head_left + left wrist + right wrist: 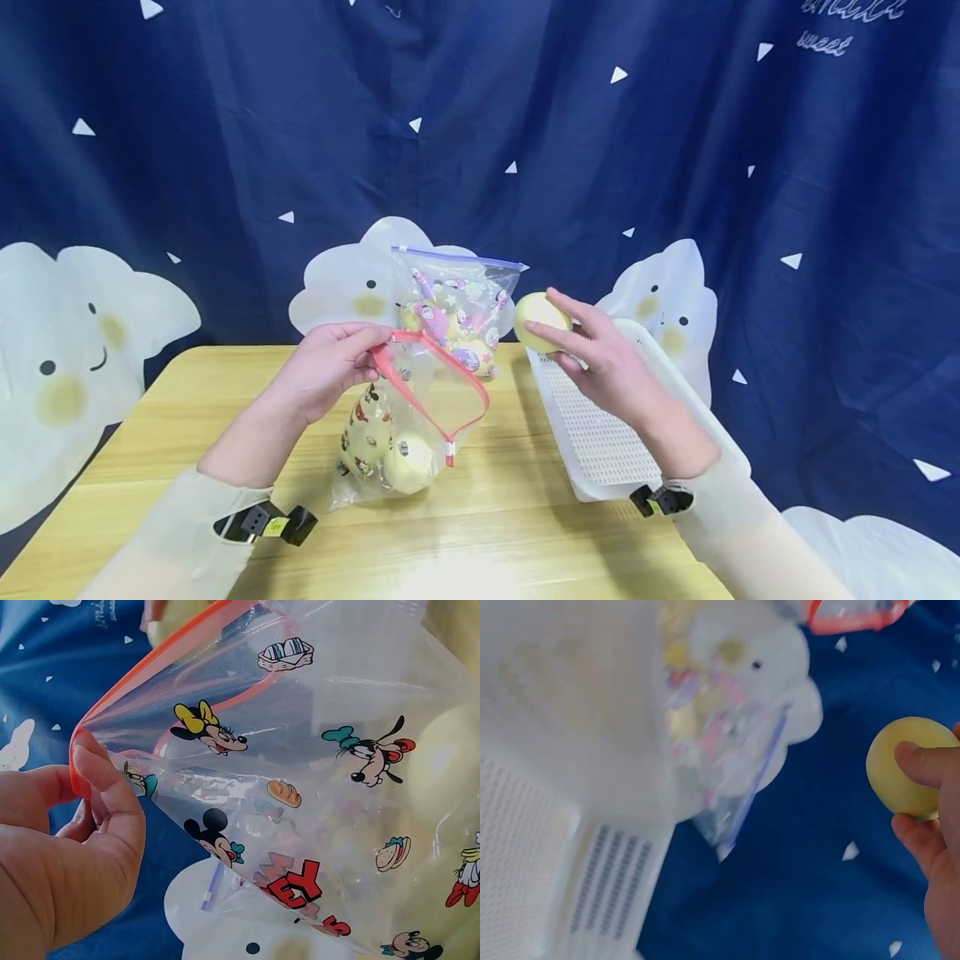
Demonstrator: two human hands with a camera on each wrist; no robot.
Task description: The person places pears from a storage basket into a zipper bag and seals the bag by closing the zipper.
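Observation:
My left hand (330, 367) pinches the red zip edge of a clear zip bag (438, 408), holding its mouth wide. Cartoon heads and red letters are printed on this bag, and pale yellow round fruits (410, 463) lie in its bottom on the table. In the left wrist view, the thumb and fingers of the left hand (82, 847) close on the zip strip. Up in the air, right of the bag's mouth, my right hand (611, 362) grips another pale yellow round fruit (542, 322). The right wrist view shows the thumb across this fruit (904, 769).
A second zip bag (465, 308) with a purple zip stands upright behind, with yellow fruits inside. On the right, a white perforated plastic basket (600, 433) lies under my right forearm. Behind the wooden table (510, 517) hangs a dark blue curtain (480, 125).

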